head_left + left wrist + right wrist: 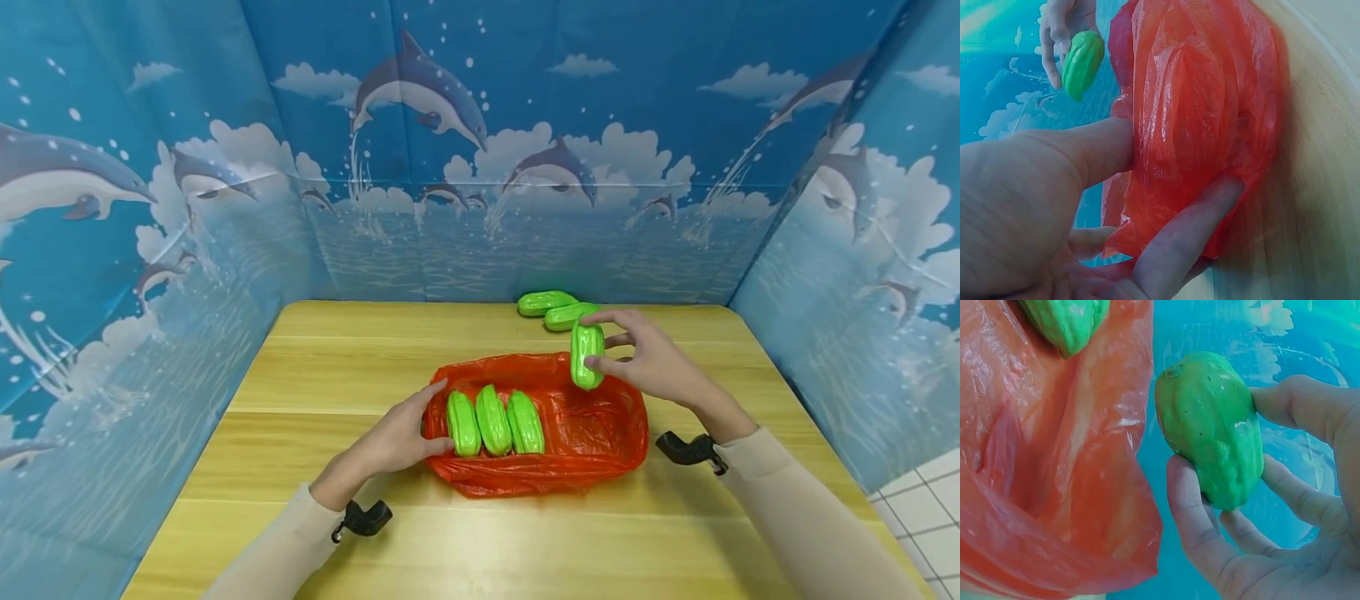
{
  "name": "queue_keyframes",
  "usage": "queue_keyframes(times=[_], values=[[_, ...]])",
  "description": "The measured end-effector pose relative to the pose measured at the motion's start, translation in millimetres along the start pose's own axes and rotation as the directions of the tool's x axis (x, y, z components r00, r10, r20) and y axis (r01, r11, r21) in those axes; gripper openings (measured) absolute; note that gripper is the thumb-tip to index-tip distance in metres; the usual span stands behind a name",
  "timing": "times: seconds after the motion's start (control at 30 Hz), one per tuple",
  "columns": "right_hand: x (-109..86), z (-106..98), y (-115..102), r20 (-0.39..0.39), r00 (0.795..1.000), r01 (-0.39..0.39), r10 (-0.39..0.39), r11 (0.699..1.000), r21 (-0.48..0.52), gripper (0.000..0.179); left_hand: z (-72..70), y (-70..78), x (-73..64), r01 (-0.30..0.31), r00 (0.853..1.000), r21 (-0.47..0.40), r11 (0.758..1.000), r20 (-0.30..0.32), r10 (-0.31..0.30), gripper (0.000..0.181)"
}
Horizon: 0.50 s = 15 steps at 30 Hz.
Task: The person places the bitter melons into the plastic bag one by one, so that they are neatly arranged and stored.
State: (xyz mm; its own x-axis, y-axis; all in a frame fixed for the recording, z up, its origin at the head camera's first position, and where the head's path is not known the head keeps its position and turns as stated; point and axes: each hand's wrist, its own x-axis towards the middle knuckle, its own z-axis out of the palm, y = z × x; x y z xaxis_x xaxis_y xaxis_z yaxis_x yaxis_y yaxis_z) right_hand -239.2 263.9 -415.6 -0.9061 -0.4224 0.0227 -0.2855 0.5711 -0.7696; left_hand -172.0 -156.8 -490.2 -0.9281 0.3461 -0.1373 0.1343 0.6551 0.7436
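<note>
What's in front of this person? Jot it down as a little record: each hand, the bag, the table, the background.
Left hand: holds the left end of the red bag
Right hand: grips one green gourd
In the bag: three green gourds, side by side toward the left
On the wooden table: the bag, plus two gourds at the far edge
Background: blue dolphin curtain

The glossy, ridged green gourd is held in the right fingers, raised near the rear right rim of the open, crinkled red plastic bag; three similar gourds lie side by side in its left half; two more lie behind it on the worktop.
</note>
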Motion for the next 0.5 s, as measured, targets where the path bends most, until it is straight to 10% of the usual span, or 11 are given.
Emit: queue_keyframes(times=[0.5], values=[[-5.4, 15.9, -7.6, 0.045, 0.998, 0.053, -0.052, 0.998, -0.017, 0.058, -1.6, -0.4, 0.9, -0.006, 1.0, -0.007, 1.0, 0.006, 0.006, 0.101]])
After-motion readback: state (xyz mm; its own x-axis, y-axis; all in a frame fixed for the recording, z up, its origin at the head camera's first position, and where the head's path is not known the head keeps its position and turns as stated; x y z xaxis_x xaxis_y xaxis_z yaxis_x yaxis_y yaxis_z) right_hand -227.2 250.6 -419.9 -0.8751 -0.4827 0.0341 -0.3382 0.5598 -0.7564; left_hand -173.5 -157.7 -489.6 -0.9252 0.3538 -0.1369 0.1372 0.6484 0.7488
